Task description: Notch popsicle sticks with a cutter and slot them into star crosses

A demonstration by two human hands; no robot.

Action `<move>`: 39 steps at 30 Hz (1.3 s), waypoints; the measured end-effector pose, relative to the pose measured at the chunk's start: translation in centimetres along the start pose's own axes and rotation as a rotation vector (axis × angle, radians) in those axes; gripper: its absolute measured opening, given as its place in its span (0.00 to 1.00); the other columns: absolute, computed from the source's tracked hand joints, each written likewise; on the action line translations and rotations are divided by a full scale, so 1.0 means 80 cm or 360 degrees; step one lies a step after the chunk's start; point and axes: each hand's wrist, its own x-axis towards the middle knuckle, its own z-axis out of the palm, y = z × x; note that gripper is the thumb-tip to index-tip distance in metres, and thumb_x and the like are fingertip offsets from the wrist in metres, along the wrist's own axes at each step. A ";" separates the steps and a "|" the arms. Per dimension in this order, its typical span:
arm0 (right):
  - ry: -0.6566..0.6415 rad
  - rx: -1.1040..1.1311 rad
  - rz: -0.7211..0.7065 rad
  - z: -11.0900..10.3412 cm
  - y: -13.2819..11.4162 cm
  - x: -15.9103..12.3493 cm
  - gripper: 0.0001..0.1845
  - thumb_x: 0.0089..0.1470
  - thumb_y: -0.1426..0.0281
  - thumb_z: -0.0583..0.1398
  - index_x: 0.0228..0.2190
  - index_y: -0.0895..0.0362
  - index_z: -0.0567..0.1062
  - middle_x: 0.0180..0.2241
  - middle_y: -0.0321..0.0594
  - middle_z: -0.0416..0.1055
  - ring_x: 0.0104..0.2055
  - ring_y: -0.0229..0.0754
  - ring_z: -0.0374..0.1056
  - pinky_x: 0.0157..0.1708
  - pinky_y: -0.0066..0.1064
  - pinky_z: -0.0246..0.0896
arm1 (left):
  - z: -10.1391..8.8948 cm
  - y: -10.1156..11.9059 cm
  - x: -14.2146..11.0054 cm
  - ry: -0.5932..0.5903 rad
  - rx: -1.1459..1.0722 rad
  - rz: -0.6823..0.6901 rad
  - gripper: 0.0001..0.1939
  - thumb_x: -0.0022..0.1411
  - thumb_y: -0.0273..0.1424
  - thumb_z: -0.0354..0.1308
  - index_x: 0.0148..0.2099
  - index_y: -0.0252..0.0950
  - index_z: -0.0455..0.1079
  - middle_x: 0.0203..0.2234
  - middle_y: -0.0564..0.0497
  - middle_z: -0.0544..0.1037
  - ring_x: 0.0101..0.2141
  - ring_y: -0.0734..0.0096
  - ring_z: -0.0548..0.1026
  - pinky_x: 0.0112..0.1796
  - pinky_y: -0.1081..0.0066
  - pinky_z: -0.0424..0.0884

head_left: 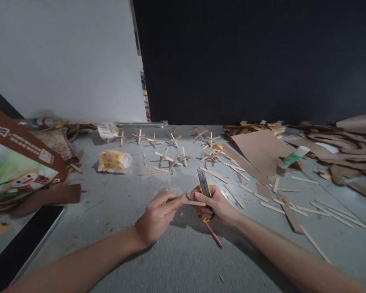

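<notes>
My left hand (157,215) is closed, pinching one end of a short flat wooden craft stick (194,203) between thumb and fingers. The other end of the stick reaches my right hand (221,205). That hand is wrapped round a yellow and black utility knife (205,185), whose upper end points away from me. A red pencil (215,236) is also in my right hand, slanting down below the palm. Beyond my hands, several crossed craft-stick pieces (174,162) stand or lie on the grey floor.
Loose craft sticks (253,193) and brown cardboard (258,152) lie to the right, with a green and white glue stick (294,156). A plastic-wrapped packet (114,162) sits left of centre. A phone (24,244) and a printed bag (21,162) are at far left. A dark panel (256,61) stands behind.
</notes>
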 end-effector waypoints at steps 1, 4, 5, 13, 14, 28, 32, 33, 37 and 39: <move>-0.0009 0.0003 0.0011 -0.001 0.000 0.000 0.26 0.49 0.47 0.73 0.30 0.58 0.76 0.13 0.24 0.55 0.14 0.29 0.45 0.16 0.25 0.46 | -0.001 0.001 0.001 -0.0009 -0.0007 0.0008 0.21 0.73 0.21 0.56 0.63 0.40 0.76 0.33 0.48 0.78 0.34 0.69 0.75 0.36 0.72 0.76; -0.0053 -0.0044 0.0060 -0.005 0.001 -0.002 0.26 0.46 0.50 0.75 0.32 0.58 0.78 0.15 0.23 0.56 0.15 0.28 0.45 0.16 0.24 0.46 | -0.002 0.002 0.001 -0.0067 -0.0052 -0.0020 0.20 0.72 0.21 0.57 0.62 0.40 0.77 0.34 0.47 0.79 0.34 0.68 0.76 0.36 0.71 0.76; -0.0077 -0.0078 0.0072 -0.005 0.001 -0.002 0.26 0.45 0.50 0.76 0.33 0.58 0.78 0.15 0.23 0.56 0.15 0.28 0.44 0.15 0.24 0.46 | -0.002 0.002 0.000 -0.0091 -0.0078 -0.0043 0.19 0.72 0.22 0.57 0.60 0.41 0.78 0.34 0.47 0.80 0.34 0.68 0.76 0.36 0.70 0.76; -0.0232 -0.0362 0.0138 -0.002 -0.010 -0.006 0.26 0.47 0.49 0.73 0.29 0.55 0.72 0.15 0.24 0.58 0.16 0.30 0.47 0.15 0.25 0.49 | 0.003 -0.003 -0.002 -0.0207 -0.0151 -0.0112 0.13 0.74 0.25 0.57 0.51 0.39 0.82 0.33 0.46 0.81 0.34 0.67 0.77 0.35 0.70 0.75; -0.0241 -0.0392 0.0138 -0.001 -0.012 -0.006 0.26 0.48 0.48 0.73 0.30 0.55 0.72 0.16 0.24 0.57 0.16 0.30 0.47 0.15 0.25 0.49 | 0.003 -0.002 -0.002 -0.0213 -0.0132 -0.0106 0.13 0.74 0.25 0.56 0.50 0.39 0.82 0.32 0.46 0.81 0.34 0.67 0.77 0.35 0.70 0.74; -0.0263 -0.1361 -0.0325 0.010 -0.031 -0.013 0.16 0.63 0.60 0.60 0.26 0.55 0.68 0.25 0.33 0.62 0.28 0.38 0.54 0.31 0.30 0.54 | 0.003 0.001 -0.002 -0.0266 -0.0153 -0.0041 0.10 0.73 0.25 0.57 0.46 0.37 0.81 0.36 0.44 0.83 0.38 0.64 0.81 0.40 0.68 0.77; -0.0248 -0.1485 -0.0366 0.013 -0.031 -0.013 0.16 0.62 0.63 0.59 0.25 0.54 0.65 0.23 0.31 0.59 0.29 0.39 0.52 0.41 0.36 0.62 | 0.005 0.002 -0.003 -0.0264 -0.0150 -0.0051 0.10 0.73 0.24 0.58 0.46 0.37 0.81 0.36 0.45 0.83 0.38 0.65 0.81 0.40 0.69 0.78; -0.0256 -0.1512 -0.0354 0.013 -0.031 -0.013 0.16 0.63 0.63 0.59 0.25 0.54 0.65 0.23 0.30 0.58 0.29 0.39 0.51 0.44 0.37 0.62 | 0.005 0.002 -0.003 -0.0265 -0.0148 -0.0044 0.10 0.73 0.24 0.58 0.46 0.37 0.81 0.35 0.45 0.83 0.38 0.65 0.81 0.40 0.69 0.78; -0.0334 -0.1541 -0.0299 0.010 -0.032 -0.012 0.19 0.65 0.58 0.58 0.25 0.53 0.61 0.23 0.29 0.54 0.29 0.38 0.48 0.46 0.39 0.63 | 0.007 0.003 -0.003 -0.0225 -0.0169 -0.0004 0.09 0.73 0.25 0.58 0.46 0.35 0.80 0.35 0.45 0.83 0.38 0.66 0.81 0.40 0.70 0.77; -0.0388 -0.1440 -0.0244 0.007 -0.030 -0.012 0.24 0.65 0.52 0.58 0.25 0.52 0.59 0.22 0.29 0.53 0.28 0.37 0.47 0.37 0.34 0.61 | 0.008 0.004 -0.002 -0.0227 -0.0176 -0.0055 0.09 0.73 0.25 0.58 0.44 0.35 0.81 0.33 0.46 0.83 0.35 0.68 0.80 0.38 0.71 0.77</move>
